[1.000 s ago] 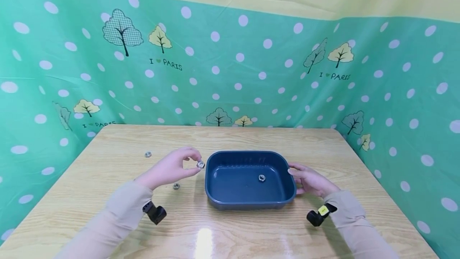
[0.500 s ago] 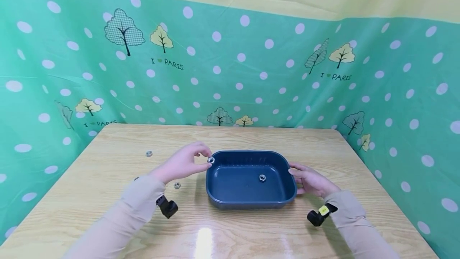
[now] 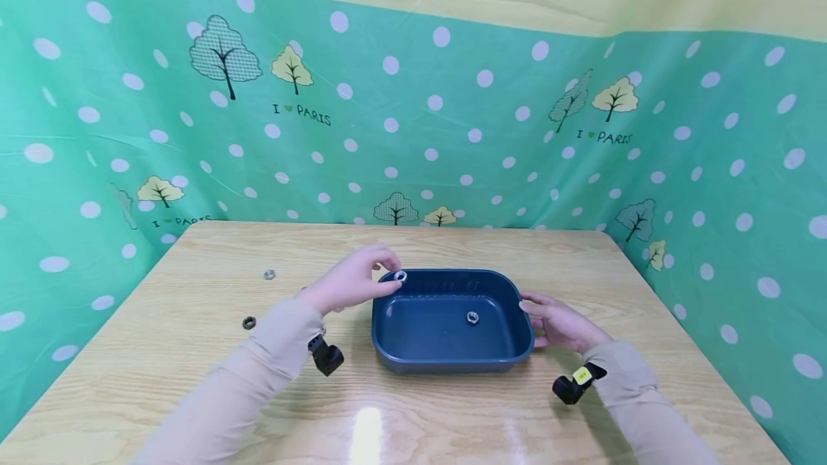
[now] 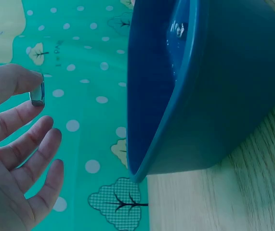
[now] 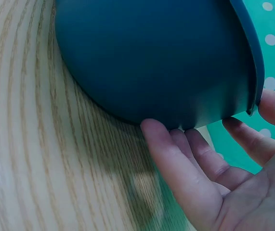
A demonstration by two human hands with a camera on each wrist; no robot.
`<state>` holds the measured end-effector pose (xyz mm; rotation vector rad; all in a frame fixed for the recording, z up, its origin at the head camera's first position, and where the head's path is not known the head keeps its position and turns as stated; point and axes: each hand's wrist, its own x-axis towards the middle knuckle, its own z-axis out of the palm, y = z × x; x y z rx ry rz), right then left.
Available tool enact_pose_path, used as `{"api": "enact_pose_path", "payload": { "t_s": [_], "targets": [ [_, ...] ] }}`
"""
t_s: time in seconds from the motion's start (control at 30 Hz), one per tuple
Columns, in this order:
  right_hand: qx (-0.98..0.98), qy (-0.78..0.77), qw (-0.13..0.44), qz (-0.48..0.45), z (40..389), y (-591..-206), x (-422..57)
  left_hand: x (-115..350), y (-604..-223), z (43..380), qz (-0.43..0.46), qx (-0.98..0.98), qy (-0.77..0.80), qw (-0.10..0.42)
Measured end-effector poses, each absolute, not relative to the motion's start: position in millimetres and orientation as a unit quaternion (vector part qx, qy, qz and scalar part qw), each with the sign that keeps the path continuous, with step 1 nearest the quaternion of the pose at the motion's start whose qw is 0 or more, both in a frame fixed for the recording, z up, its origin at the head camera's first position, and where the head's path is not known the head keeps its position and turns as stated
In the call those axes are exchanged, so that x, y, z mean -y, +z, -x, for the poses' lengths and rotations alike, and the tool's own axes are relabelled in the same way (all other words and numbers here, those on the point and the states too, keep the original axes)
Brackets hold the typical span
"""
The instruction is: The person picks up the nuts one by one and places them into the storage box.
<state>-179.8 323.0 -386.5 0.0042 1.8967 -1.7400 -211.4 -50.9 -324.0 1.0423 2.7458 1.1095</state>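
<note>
My left hand (image 3: 355, 280) pinches a shiny metal hex nut (image 3: 400, 276) between thumb and index finger, above the back left corner of a dark blue plastic bin (image 3: 446, 367). In the left wrist view the held nut (image 4: 37, 91) stands clear of the bin's rim, and the other fingers are spread loosely. Another nut (image 3: 472, 318) lies on the bin's floor. My right hand (image 3: 561, 323) holds the bin's right end, thumb at the rim and fingers against the outer wall, as the right wrist view shows.
On the wooden table (image 3: 291, 407), left of the bin, lie a silver nut (image 3: 269, 274) and a darker nut (image 3: 249, 323). Small bits beside the left wrist are mostly hidden by it. A green dotted curtain (image 3: 413, 128) hangs behind the table.
My left hand has moved right and slightly away with the pinched nut, from beside the bin to above its corner. A darker nut has come into sight behind the forearm. The right hand stays put.
</note>
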Motion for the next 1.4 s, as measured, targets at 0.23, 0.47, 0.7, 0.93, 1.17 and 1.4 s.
{"api": "enact_pose_path", "payload": {
  "t_s": [0.23, 0.47, 0.7, 0.93, 1.17, 1.4],
  "targets": [
    [-0.705, -0.651, 0.281, 0.001, 182, -388, -324, 42, -328, 219, -0.325, -0.878, 0.351, -0.001],
    [-0.705, -0.651, 0.281, -0.002, 181, -388, -324, 35, -334, 229, -0.313, -0.881, 0.355, 0.006],
    [-0.702, -0.654, 0.284, -0.003, 182, -386, -322, 25, -335, 239, -0.314, -0.88, 0.358, 0.01],
    [-0.696, -0.657, 0.289, 0.003, 182, -385, -323, 10, -336, 244, -0.317, -0.878, 0.359, 0.01],
    [-0.7, -0.654, 0.287, 0.01, 182, -387, -323, -6, -340, 248, -0.322, -0.872, 0.369, 0.012],
    [-0.699, -0.654, 0.287, 0.011, 183, -387, -321, -11, -343, 250, -0.316, -0.868, 0.384, 0.011]
  ]
}}
